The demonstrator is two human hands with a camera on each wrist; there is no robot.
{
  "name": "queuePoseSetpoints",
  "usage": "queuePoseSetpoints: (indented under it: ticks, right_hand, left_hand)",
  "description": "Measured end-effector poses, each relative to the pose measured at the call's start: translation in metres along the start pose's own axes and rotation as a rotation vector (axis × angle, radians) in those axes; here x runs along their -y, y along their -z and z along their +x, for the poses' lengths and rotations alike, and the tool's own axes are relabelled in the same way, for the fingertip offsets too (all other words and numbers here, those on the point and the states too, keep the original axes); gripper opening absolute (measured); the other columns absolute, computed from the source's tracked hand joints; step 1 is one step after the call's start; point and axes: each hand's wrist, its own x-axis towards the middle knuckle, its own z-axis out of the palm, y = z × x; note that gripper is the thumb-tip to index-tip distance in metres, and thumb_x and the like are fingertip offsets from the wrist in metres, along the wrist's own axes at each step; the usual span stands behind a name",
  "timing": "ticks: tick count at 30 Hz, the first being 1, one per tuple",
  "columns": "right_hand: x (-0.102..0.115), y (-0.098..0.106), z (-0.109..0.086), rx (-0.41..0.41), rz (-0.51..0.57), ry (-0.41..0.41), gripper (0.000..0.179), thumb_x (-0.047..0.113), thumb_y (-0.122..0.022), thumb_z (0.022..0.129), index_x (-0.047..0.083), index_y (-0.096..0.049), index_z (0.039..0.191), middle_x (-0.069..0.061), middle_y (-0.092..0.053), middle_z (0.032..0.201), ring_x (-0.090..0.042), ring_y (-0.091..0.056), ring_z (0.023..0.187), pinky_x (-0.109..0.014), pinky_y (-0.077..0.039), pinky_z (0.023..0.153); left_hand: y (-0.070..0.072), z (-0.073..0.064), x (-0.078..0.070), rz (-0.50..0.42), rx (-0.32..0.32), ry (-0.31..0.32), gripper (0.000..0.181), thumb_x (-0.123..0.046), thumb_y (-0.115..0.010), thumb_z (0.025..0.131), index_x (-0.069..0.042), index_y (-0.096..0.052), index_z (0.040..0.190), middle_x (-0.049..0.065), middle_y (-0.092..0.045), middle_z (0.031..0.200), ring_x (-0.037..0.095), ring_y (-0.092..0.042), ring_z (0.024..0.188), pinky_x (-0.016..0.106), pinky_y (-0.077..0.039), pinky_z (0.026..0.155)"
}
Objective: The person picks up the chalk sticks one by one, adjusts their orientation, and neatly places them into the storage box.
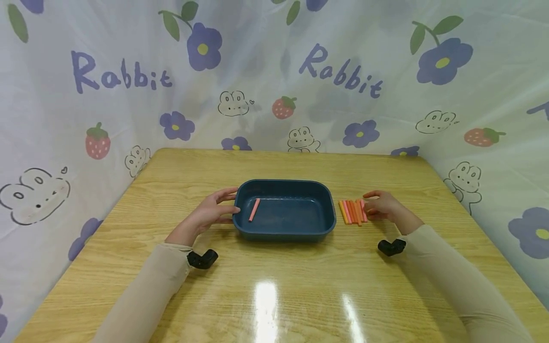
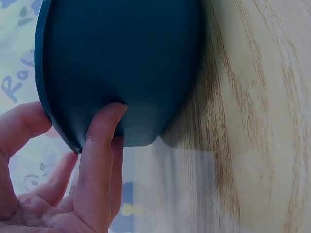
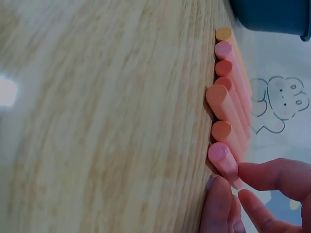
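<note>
A dark blue rectangular box (image 1: 285, 236) stands on the table with a single pink chalk stick (image 1: 254, 210) leaning inside its left part. At the box's left end, my left hand (image 1: 210, 209) grips the wall; in the left wrist view, one digit is hooked at the rim while other fingers (image 2: 99, 145) press on the outside. To the right of the box lie several chalk sticks (image 1: 353, 213) side by side, yellow-orange, pink, red and orange. With its fingertips, my right hand (image 1: 383, 207) pinches the rightmost pink chalk stick (image 3: 221, 154), still in the row.
Everything rests on a light wooden table (image 1: 240, 295). Behind it hangs a white curtain (image 1: 266, 62) printed with rabbits, flowers and strawberries. A black wrist device sits at each sleeve cuff, the left one (image 1: 203, 258) and the right one (image 1: 391, 247).
</note>
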Motion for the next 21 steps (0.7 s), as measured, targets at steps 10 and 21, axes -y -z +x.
queuePoseSetpoints:
  ticks: [10,21]
  right_hand:
    - [-0.0015,-0.0018,0.0044,-0.004,-0.077,0.009,0.06,0.004,-0.06,0.085,-0.009,-0.031,0.137,-0.01,-0.049,0.09,-0.013,-0.051,0.064,-0.028,-0.055,0.064]
    - [0.0008,-0.0045,0.0051,-0.046,-0.123,0.043,0.053,0.004,-0.059,0.085,-0.012,-0.038,0.131,-0.013,-0.058,0.091,-0.014,-0.059,0.064,-0.032,-0.056,0.061]
  left_hand:
    - [-0.0002,-0.0002,0.0006,-0.002,-0.004,0.005,0.067,-0.002,-0.059,0.09,-0.009,-0.026,0.148,0.022,-0.026,0.146,0.038,-0.051,0.114,0.042,-0.053,0.081]
    - [0.0006,0.0004,0.0014,0.0,-0.007,0.003,0.067,-0.003,-0.06,0.09,-0.01,-0.026,0.147,0.02,-0.026,0.146,0.038,-0.051,0.114,0.041,-0.053,0.08]
